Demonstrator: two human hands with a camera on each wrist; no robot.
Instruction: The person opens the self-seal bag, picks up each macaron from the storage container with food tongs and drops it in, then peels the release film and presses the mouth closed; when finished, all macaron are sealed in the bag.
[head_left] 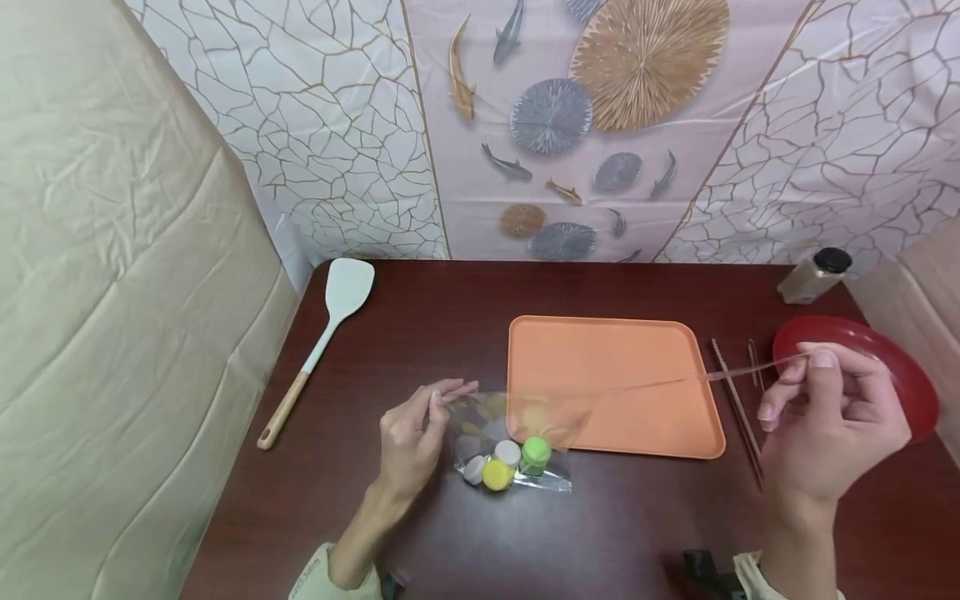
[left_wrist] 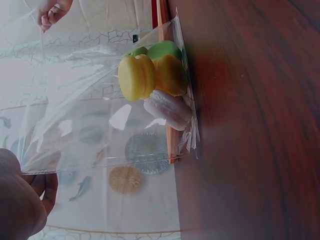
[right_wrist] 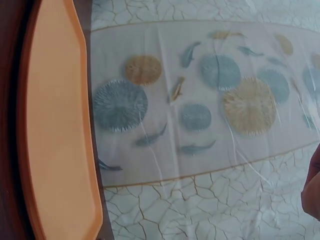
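A clear plastic bag [head_left: 558,482] hangs over the table from my left hand [head_left: 411,437], which pinches its top corner between thumb and fingers. Inside at the bottom lie several macarons: yellow [left_wrist: 131,77], green [head_left: 536,454] and pale lilac-white [left_wrist: 169,110]. Out to the right, my right hand [head_left: 832,417] is raised over the red dish and pinches the end of a thin clear strip [head_left: 738,372]. That strip stretches taut back toward the bag's top edge. Only a sliver of the right hand shows at the right wrist view's edge.
An orange tray [head_left: 615,358] lies behind the bag. Thin metal sticks [head_left: 738,412] lie to its right, by a red dish [head_left: 855,333]. A black-capped jar [head_left: 813,277] stands at the back right. A white spatula with a wooden handle [head_left: 318,346] lies on the left.
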